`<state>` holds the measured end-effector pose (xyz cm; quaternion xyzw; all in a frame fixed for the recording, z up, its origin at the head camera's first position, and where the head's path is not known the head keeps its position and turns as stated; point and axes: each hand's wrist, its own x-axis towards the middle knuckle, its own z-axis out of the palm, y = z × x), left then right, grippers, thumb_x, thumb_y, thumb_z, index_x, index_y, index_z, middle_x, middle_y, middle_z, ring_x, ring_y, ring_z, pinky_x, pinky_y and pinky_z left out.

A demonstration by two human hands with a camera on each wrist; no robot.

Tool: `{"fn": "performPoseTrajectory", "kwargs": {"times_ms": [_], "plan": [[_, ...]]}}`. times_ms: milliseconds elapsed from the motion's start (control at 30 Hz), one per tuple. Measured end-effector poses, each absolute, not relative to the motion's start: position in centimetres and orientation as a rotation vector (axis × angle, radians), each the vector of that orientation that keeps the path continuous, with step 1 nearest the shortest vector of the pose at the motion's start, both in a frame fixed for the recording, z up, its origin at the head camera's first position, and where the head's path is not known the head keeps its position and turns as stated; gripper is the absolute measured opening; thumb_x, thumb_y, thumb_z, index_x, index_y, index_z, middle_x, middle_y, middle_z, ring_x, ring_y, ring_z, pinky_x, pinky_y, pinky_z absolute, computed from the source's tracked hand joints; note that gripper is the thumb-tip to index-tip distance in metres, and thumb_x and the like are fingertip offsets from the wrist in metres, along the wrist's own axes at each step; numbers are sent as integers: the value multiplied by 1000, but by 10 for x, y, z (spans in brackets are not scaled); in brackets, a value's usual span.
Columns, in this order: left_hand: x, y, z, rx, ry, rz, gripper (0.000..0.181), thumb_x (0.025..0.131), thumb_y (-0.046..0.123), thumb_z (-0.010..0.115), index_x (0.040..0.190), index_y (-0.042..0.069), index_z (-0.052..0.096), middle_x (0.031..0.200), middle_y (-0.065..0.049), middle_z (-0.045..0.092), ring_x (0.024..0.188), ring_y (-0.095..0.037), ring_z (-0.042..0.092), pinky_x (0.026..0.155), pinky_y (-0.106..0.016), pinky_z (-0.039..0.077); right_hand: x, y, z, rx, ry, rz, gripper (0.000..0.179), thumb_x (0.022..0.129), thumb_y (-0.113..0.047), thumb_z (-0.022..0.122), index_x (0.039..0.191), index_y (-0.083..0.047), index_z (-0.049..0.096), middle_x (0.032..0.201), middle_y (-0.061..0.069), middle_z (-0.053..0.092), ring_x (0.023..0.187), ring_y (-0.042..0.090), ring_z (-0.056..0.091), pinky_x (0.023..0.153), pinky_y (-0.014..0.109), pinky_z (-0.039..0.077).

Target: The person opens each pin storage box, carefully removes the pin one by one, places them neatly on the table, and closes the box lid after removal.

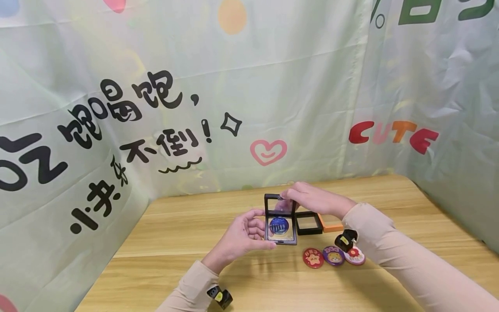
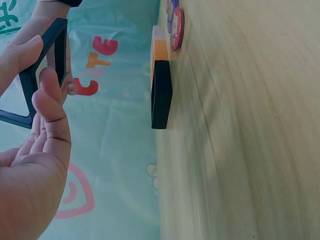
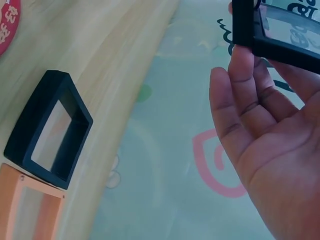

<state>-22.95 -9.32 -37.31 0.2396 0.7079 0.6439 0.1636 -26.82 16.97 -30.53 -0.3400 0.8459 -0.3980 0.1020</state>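
A black hinged display frame [image 1: 280, 242] stands open in the head view, held above the table. Its lower half holds a blue round badge [image 1: 279, 225] against clear film. My left hand [image 1: 243, 234] grips the lower half from the left, thumb along the near edge. With its fingers at the top edge, my right hand [image 1: 317, 199] holds the raised upper half. In the left wrist view, thumb and fingers pinch the frame [image 2: 60, 47]. The right wrist view has the right fingers [image 3: 243, 75] against a corner of the black frame [image 3: 285, 54].
To the right on the wooden table [image 1: 163, 242] lie another black frame [image 1: 309, 232] and an orange frame [image 1: 332, 228] beside it. Nearer me, a red badge [image 1: 313, 258], a purple badge [image 1: 333, 256] and a white-and-pink badge [image 1: 355, 256] form a row. Printed cloth [image 1: 304, 108] hangs behind.
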Motion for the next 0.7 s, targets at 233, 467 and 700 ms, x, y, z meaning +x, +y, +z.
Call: {"fn": "performPoseTrajectory", "kwargs": {"times_ms": [233,467,700], "plan": [[-229,-93,-375,698,2004,1831,80,77,-5,90,146,0,49,96,2,74,81,-8,68,77,-20,63,-272,173,-308,-960,2416,-1218,55,109,-27,34,114,0,82,102,10,83,92,18,77,93,37,63],[-229,-92,-374,696,1974,1833,82,79,-5,89,149,-3,48,95,2,74,80,-8,68,76,-20,62,-273,175,-307,-947,2381,-1173,48,108,-25,42,108,-2,84,114,12,83,98,17,76,88,34,64],[-227,-92,-372,685,1990,1807,88,77,-3,91,152,2,45,97,0,72,82,-10,68,78,-23,64,-274,175,-307,-930,2385,-1141,49,108,-26,42,96,-4,84,120,12,81,104,16,75,89,36,63]]}}
